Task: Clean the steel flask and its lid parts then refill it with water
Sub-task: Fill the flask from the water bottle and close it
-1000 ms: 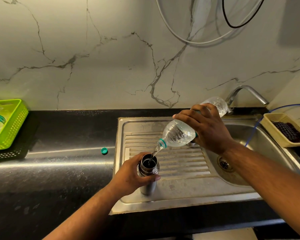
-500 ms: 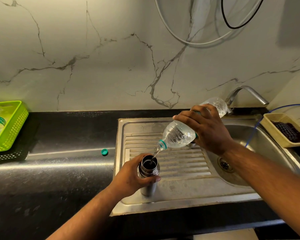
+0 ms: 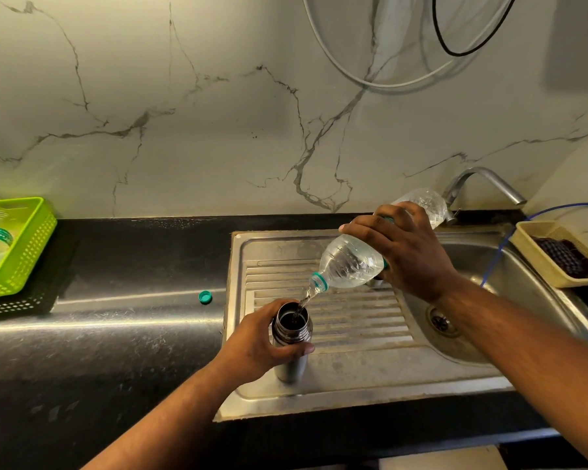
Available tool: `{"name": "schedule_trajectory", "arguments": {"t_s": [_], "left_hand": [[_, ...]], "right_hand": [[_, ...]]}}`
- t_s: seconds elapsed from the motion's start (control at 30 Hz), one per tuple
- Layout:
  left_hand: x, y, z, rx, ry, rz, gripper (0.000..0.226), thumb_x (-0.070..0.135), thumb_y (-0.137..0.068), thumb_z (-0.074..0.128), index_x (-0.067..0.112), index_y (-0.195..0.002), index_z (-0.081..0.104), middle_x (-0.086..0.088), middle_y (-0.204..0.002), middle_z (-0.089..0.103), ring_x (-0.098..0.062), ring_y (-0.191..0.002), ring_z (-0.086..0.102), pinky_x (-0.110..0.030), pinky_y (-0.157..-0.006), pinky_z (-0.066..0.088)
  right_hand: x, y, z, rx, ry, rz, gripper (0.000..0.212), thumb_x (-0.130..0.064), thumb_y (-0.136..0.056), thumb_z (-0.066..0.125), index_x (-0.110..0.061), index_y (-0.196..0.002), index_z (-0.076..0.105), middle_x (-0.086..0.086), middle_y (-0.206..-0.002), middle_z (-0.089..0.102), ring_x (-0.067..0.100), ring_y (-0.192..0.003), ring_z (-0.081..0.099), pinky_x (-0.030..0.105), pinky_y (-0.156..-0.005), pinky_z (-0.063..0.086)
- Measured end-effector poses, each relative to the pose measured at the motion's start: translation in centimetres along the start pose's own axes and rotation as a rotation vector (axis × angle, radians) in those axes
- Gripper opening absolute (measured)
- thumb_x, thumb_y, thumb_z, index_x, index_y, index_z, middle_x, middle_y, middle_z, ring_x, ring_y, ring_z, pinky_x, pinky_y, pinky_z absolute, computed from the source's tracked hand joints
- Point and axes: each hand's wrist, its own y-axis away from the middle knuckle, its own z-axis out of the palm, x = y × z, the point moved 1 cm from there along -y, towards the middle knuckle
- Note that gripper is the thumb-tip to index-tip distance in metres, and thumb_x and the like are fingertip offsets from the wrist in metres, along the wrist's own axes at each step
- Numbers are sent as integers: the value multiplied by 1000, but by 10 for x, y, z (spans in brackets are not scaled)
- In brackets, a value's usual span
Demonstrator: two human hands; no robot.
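Pouring continues, flask point(image 3: 292, 330) in left hand point(image 3: 257, 346), bottle point(image 3: 350, 262) above

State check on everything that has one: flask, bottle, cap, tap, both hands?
steel flask: lid off, upright on the drainboard, taking water.
plastic bottle: uncapped, tilted, pouring into the flask.
teal cap: off, lying on the counter.
tap: no water running.
left hand: grips the flask.
right hand: grips the bottle.
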Motion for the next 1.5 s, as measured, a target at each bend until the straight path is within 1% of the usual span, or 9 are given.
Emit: {"name": "schedule_trajectory", "arguments": {"t_s": [0.5,0.73,0.8,0.93,1.03,1.13,1.27,1.37,1.5], "left_hand": [[-2,1,2,6,-13,-18,64,52,-69,87,51,-123,52,34,-120,62,5,-118,57,-13,-97,46],[-1,1,2,-1,-17,-27,67,65,-65,81,54,-123,51,35,-121,61,8,-118,55,-13,-98,45],[-2,0,2,-2,-18,-32,68,68,-64,80,55,-123,50,35,-121,60,7,-119,55,-16,-99,46],[-2,0,2,-8,-25,-32,66,59,-67,84,55,-123,50,37,-121,59,10,-118,54,-15,-99,45],[0,0,0,-22,-19,-30,68,60,-67,83,51,-126,51,36,-122,60,11,-119,54,-12,-98,45],[0,-1,-2,-32,-24,-19,69,59,-67,84,48,-127,52,35,-122,60,9,-119,55,-12,-98,46],[2,0,-4,-43,-44,-5,70,58,-69,85,52,-128,48,39,-125,55,13,-120,50,-6,-96,42],[2,1,-4,-49,-43,10,76,62,-69,84,46,-134,49,33,-128,57,8,-124,52,-14,-103,44],[2,1,-6,-76,-32,22,85,71,-66,81,43,-139,46,27,-135,56,2,-129,51,-27,-110,45]], "right_hand": [[1,1,3,-4,21,-10,102,-31,-61,96,-28,-148,41,-1,-139,58,32,-121,51,55,-102,38],[1,-1,2,2,18,-12,102,-29,-61,96,-28,-148,41,-2,-139,59,31,-121,50,55,-102,38],[1,-1,2,1,7,-10,101,-31,-62,96,-27,-147,42,-1,-138,59,31,-121,50,56,-102,39],[-6,0,2,-4,-92,30,95,-44,-64,92,-25,-144,45,1,-136,60,29,-122,50,56,-103,39],[-20,4,7,-25,-230,119,91,-48,-67,90,-25,-143,45,1,-132,61,24,-122,50,57,-103,41],[-33,8,16,-25,-436,304,93,-41,-65,93,-26,-142,44,-1,-130,60,16,-119,49,55,-99,46],[-38,13,33,8,-749,582,89,-42,-67,94,-26,-142,48,-8,-130,61,11,-119,56,36,-99,52],[-40,12,49,22,-929,725,86,-47,-65,94,-30,-137,51,-11,-124,65,11,-113,64,35,-92,59],[-44,5,79,-13,-1023,868,85,-58,-58,93,-34,-130,53,-8,-119,66,11,-107,66,37,-90,60]]}}
